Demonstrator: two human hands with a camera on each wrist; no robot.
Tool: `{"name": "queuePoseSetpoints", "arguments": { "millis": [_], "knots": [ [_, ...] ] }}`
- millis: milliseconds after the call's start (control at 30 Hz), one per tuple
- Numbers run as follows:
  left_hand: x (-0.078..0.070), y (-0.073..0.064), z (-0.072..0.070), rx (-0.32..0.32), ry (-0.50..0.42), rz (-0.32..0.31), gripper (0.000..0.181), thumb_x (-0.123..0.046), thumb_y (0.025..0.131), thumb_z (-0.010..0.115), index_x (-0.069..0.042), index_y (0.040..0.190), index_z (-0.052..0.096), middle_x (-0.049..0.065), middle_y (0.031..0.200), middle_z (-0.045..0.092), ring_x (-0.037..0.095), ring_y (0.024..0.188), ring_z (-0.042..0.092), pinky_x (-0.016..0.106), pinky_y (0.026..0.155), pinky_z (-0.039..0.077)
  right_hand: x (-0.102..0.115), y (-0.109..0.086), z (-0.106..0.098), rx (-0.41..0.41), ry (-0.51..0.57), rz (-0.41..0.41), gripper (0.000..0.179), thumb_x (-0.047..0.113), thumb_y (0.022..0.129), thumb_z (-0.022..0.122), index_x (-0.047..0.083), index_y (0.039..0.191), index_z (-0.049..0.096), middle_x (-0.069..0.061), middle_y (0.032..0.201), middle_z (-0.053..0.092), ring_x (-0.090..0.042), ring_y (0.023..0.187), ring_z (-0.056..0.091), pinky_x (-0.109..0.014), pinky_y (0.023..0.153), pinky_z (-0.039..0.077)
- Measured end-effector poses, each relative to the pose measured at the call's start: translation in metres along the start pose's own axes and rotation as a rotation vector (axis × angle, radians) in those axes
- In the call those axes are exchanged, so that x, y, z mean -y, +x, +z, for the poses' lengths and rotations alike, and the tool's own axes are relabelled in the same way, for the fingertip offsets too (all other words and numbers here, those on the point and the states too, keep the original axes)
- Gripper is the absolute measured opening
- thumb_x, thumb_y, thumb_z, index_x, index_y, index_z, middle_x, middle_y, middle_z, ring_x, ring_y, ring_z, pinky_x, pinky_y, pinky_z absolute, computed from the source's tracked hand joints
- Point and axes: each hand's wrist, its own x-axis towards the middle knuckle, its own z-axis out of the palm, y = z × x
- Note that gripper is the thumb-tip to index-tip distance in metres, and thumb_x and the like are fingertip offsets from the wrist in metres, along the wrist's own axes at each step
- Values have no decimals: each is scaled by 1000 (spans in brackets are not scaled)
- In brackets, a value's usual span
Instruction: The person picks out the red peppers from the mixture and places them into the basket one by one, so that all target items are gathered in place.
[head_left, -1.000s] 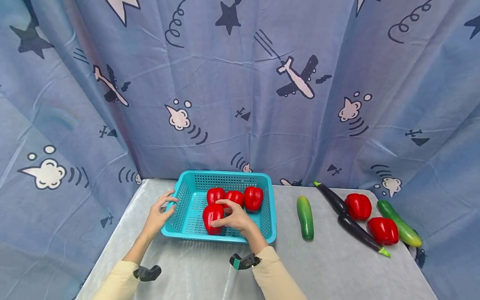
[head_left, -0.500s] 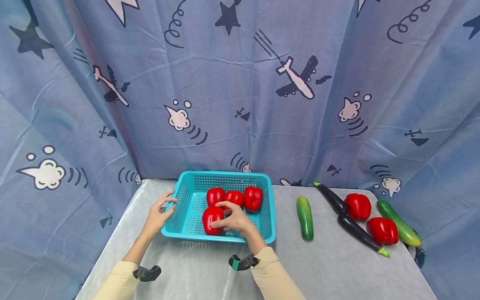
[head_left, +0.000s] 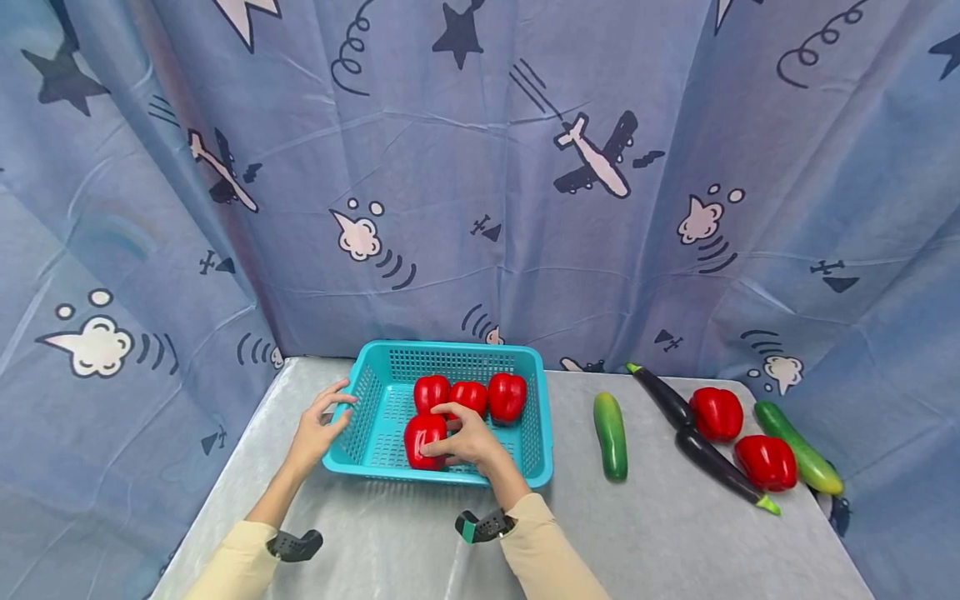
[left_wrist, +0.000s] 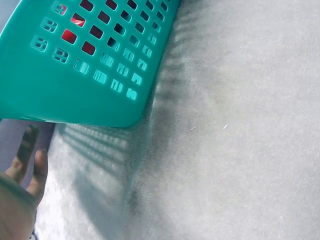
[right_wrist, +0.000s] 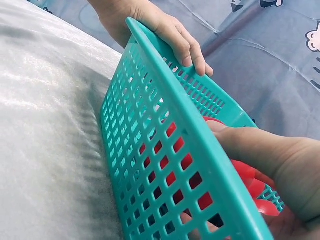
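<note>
1. Right hand [head_left: 472, 437] was inside the turquoise basket [head_left: 375, 473]; thumb and fingers were clamped on the front red pepper [head_left: 422, 437];
2. that pepper sat by the front wall, near mid-width; couldn't tell whether it bore on the basket floor;
3. left hand [head_left: 313, 433] was at the basket's left rim; thumb and fingers were apart, fingertips reaching over the rim; couldn't tell if they pressed on it;
4. three more red peppers [head_left: 507, 398] lay in a row behind the held one, toward the basket's back right;
5. on the grey table [head_left: 570, 533], right of the basket: a cucumber [head_left: 611, 437] on its own; two eggplants [head_left: 720, 467] almost end to end on a slant; two loose peppers [head_left: 767, 462] just beside them; second cucumber [head_left: 801, 450] lay outermost;
6. blue printed curtain [head_left: 420, 208] hung behind the table.
</note>
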Motion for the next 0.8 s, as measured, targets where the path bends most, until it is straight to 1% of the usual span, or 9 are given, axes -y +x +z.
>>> {"name": "queuePoseSetpoints", "arguments": {
  "millis": [100,233,333,467,567,700,800],
  "knots": [
    [-1,-1,0,-1,15,-1,19,12,96,60,15,115,64,30,149,42,50,137,37,35,90,44,0,0,0,-3,-7,3,65,3,77,88,7,135,60,-20,119,54,-38,105,57,-54,76,57],
    [-2,-1,0,1,21,-2,19,12,96,61,15,115,64,32,149,42,50,137,37,51,92,43,1,0,1,-6,-20,1,65,4,77,88,7,135,60,-20,118,54,-39,106,56,-53,76,57],
    [-1,0,1,3,19,-5,19,11,96,61,15,115,64,31,149,41,50,137,36,58,93,41,3,0,2,-7,-26,1,65,5,78,88,7,136,60,-20,118,54,-39,107,56,-53,76,57],
    [0,1,0,6,24,-12,20,11,96,61,14,115,64,29,150,42,49,138,36,58,93,42,3,0,2,-8,-28,4,64,4,78,87,6,136,60,-20,119,54,-39,108,55,-53,76,57],
    [1,1,0,9,24,-14,20,11,97,60,14,116,64,29,150,42,49,138,36,57,93,41,2,1,2,-10,-34,1,61,3,78,86,6,134,61,-23,123,53,-40,111,54,-53,77,57],
    [2,1,0,8,7,-7,20,11,96,60,15,115,63,29,150,41,50,138,35,62,94,40,1,1,1,-12,-40,0,57,3,80,85,5,132,63,-27,128,52,-42,115,51,-53,77,56],
    [3,1,0,2,-4,3,19,12,96,61,15,114,64,30,149,42,50,138,35,66,94,38,1,1,1,-8,-42,7,57,5,81,85,6,133,63,-28,130,52,-40,113,52,-53,79,56]
  ]
}}
